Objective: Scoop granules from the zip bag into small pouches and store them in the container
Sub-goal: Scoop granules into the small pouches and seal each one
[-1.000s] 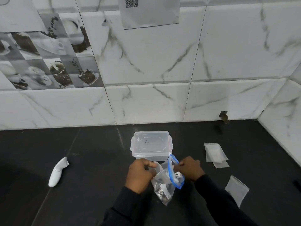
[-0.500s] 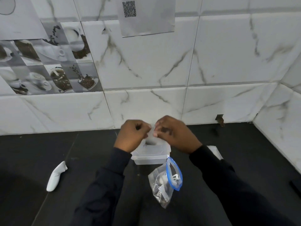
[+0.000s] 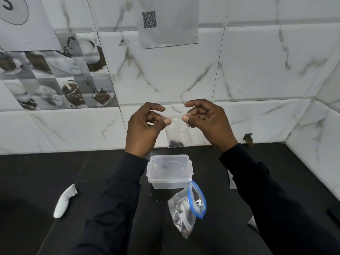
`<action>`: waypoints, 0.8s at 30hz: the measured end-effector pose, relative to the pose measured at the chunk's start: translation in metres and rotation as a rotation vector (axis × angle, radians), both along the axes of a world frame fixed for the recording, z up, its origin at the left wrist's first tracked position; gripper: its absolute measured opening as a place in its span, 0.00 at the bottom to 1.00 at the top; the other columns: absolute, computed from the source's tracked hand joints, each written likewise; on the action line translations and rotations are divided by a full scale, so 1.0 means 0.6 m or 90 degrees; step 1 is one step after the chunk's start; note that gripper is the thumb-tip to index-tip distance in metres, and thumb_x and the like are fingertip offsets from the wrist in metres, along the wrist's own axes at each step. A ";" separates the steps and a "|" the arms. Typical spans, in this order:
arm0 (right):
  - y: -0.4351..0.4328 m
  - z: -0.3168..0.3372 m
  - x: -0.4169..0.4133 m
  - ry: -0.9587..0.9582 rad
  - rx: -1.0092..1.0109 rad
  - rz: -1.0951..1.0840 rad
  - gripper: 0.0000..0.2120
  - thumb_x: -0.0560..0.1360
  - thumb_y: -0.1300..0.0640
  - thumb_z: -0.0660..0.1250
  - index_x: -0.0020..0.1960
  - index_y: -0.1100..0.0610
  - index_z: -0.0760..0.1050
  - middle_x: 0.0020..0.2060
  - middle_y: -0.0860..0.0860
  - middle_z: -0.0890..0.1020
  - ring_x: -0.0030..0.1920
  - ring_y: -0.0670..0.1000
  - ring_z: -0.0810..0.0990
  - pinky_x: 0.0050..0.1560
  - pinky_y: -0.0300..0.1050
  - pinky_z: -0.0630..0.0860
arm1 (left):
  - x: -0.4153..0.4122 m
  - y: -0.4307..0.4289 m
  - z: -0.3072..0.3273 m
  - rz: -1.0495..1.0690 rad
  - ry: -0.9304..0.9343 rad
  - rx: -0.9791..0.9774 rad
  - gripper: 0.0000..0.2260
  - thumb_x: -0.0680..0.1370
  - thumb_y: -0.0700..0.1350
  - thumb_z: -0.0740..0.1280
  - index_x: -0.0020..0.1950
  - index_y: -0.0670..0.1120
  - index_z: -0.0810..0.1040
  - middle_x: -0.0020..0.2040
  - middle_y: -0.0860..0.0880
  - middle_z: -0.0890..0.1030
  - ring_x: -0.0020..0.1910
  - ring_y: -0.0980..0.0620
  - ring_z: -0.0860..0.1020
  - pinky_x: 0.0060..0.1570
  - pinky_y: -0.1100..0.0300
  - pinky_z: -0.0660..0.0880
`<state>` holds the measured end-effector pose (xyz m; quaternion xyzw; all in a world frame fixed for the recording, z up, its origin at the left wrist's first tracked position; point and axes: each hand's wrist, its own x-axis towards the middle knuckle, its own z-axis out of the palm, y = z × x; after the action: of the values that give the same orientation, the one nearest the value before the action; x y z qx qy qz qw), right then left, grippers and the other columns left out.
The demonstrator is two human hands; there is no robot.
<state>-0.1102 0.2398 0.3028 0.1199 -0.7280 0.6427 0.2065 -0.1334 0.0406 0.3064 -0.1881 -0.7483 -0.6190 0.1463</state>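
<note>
Black countertop [image 3: 46,172], marble-tile wall behind. Left hand [image 3: 145,126] and right hand [image 3: 207,120] pinch the top corners of a small clear pouch [image 3: 177,133], dark granules at bottom, raised at 12 o'clock above lidded clear plastic container [image 3: 169,171]. Blue-zip clear bag [image 3: 187,208] at container's 5 o'clock.

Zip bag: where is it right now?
Head view: the zip bag stands on the dark counter, just in front-right of the lidded container, untouched.
</note>
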 end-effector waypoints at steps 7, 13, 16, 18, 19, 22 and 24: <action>0.025 -0.045 0.024 -0.100 0.012 -0.012 0.08 0.71 0.63 0.76 0.48 0.66 0.84 0.41 0.59 0.86 0.36 0.50 0.79 0.37 0.46 0.74 | 0.000 0.029 -0.020 -0.066 -0.056 0.053 0.13 0.73 0.41 0.76 0.56 0.45 0.80 0.38 0.47 0.86 0.42 0.56 0.84 0.47 0.62 0.76; 0.113 -0.069 0.084 -0.134 -0.061 -0.126 0.07 0.71 0.63 0.77 0.48 0.65 0.84 0.41 0.66 0.84 0.38 0.54 0.78 0.42 0.49 0.74 | 0.022 0.128 -0.089 -0.205 -0.182 0.030 0.04 0.74 0.38 0.74 0.46 0.37 0.84 0.36 0.42 0.85 0.35 0.52 0.83 0.37 0.63 0.76; 0.174 -0.097 0.132 -0.162 -0.075 -0.186 0.08 0.71 0.63 0.76 0.49 0.63 0.84 0.43 0.70 0.83 0.39 0.54 0.79 0.44 0.49 0.75 | 0.040 0.205 -0.120 -0.249 -0.204 0.016 0.05 0.75 0.36 0.73 0.45 0.33 0.83 0.33 0.42 0.83 0.31 0.55 0.80 0.33 0.66 0.74; 0.219 -0.120 0.168 -0.183 -0.094 -0.222 0.08 0.72 0.65 0.76 0.51 0.64 0.84 0.45 0.71 0.83 0.40 0.55 0.79 0.45 0.50 0.76 | 0.053 0.257 -0.142 -0.280 -0.223 -0.005 0.05 0.75 0.36 0.72 0.44 0.34 0.83 0.32 0.43 0.82 0.29 0.56 0.78 0.31 0.69 0.72; 0.241 -0.133 0.188 -0.197 -0.102 -0.244 0.08 0.72 0.66 0.75 0.51 0.65 0.83 0.44 0.70 0.83 0.39 0.55 0.79 0.43 0.48 0.77 | 0.060 0.283 -0.157 -0.301 -0.235 -0.019 0.05 0.75 0.36 0.72 0.44 0.34 0.83 0.32 0.43 0.82 0.28 0.55 0.78 0.31 0.68 0.73; 0.290 -0.183 0.241 -0.254 -0.101 -0.319 0.06 0.72 0.67 0.75 0.48 0.63 0.83 0.40 0.63 0.86 0.35 0.51 0.80 0.36 0.41 0.78 | 0.080 0.350 -0.211 -0.356 -0.275 -0.086 0.05 0.76 0.38 0.72 0.41 0.37 0.82 0.33 0.43 0.83 0.27 0.50 0.78 0.31 0.64 0.74; 0.314 -0.229 0.269 -0.308 -0.101 -0.372 0.06 0.71 0.66 0.75 0.48 0.63 0.83 0.38 0.60 0.86 0.33 0.50 0.80 0.34 0.40 0.77 | 0.098 0.389 -0.253 -0.379 -0.314 -0.140 0.07 0.76 0.36 0.70 0.39 0.38 0.80 0.33 0.41 0.81 0.24 0.50 0.78 0.27 0.66 0.72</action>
<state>0.0510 0.4282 0.1651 -0.2639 -0.7074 0.6207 0.2115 -0.0749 0.2741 0.1545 -0.2574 -0.7354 -0.5771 -0.2445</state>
